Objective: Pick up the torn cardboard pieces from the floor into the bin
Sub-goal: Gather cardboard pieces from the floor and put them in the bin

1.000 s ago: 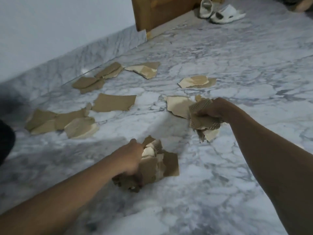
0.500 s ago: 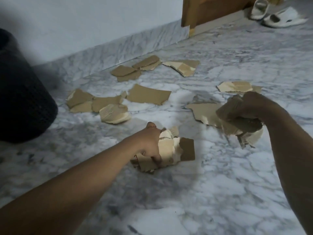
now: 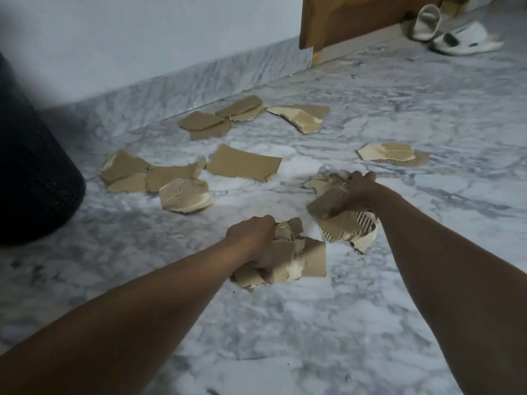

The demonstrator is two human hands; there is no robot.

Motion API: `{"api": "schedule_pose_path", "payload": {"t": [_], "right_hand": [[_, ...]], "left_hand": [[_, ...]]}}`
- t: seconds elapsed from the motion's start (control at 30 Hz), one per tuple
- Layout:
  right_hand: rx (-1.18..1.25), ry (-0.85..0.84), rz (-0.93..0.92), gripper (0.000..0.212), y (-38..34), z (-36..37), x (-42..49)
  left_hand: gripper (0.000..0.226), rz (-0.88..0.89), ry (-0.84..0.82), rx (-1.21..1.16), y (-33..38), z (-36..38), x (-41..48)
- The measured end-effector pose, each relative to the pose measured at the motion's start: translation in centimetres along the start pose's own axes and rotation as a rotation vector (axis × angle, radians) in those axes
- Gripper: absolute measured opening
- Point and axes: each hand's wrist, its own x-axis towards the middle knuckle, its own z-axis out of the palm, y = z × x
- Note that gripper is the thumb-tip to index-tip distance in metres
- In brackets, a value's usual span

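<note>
My left hand (image 3: pixel 253 240) grips a bundle of torn cardboard pieces (image 3: pixel 299 260) low over the marble floor. My right hand (image 3: pixel 353 192) holds a second bunch of cardboard (image 3: pixel 342 226) and reaches onto another piece (image 3: pixel 320 185) lying just beyond it. The black mesh bin (image 3: pixel 34 172) stands at the left edge, only partly in view. Several loose brown pieces lie between the bin and my hands, including a flat one (image 3: pixel 242 163) and a corrugated one (image 3: pixel 185 195).
More cardboard lies near the marble skirting (image 3: pixel 228 115) and at the right (image 3: pixel 393 155). A wooden door (image 3: pixel 356 18) and a pair of white slippers (image 3: pixel 456 35) are at the far right. A white wall (image 3: pixel 142 38) runs along the back.
The view has swung left, bringing the bin into sight. My right hand, still holding its bunch, has come down onto the piece on the floor. My left hand keeps its bundle.
</note>
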Motion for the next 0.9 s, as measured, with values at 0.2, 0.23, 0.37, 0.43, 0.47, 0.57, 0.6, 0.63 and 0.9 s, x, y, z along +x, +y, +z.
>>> {"api": "schedule_pose_path", "payload": {"t": [0.2, 0.23, 0.37, 0.43, 0.47, 0.57, 0.6, 0.63, 0.9], "right_hand": [[-0.111, -0.033, -0.056, 0.13, -1.7, 1.0, -2.1], [-0.082, -0.042, -0.054, 0.129, -1.9, 1.2, -2.3], [-0.024, -0.083, 0.008, 0.114, -3.4, 2.9, -4.2], [-0.058, -0.074, 0.0, 0.089, -4.0, 4.0, -5.8], [-0.078, -0.049, -0.032, 0.074, -4.3, 4.5, -6.8], [-0.184, 0.005, -0.11, 0.046, -5.3, 5.5, -9.5], [-0.189, 0.034, -0.123, 0.044, -6.0, 5.3, -10.6], [-0.197, 0.084, -0.142, 0.043, -7.0, 4.8, -11.7], [-0.032, 0.457, -0.388, 0.047, -22.3, -7.6, -19.6]], "left_hand": [[0.09, 0.044, 0.118, -0.021, -0.3, 0.5, -1.9], [0.089, 0.05, 0.137, -0.032, -0.6, 0.5, -2.4], [0.081, 0.064, 0.241, -0.039, -2.7, 0.1, -4.5], [0.079, 0.053, 0.261, -0.044, -4.1, -0.9, -5.6], [0.076, 0.032, 0.269, -0.058, -4.9, -1.6, -6.1], [0.069, -0.026, 0.292, -0.079, -7.5, -3.9, -7.9], [0.072, -0.026, 0.292, -0.074, -8.5, -4.9, -8.6], [0.075, -0.019, 0.289, -0.064, -9.5, -6.1, -9.3], [0.085, 0.032, 0.364, -0.033, -15.5, -25.7, -17.5]]}}
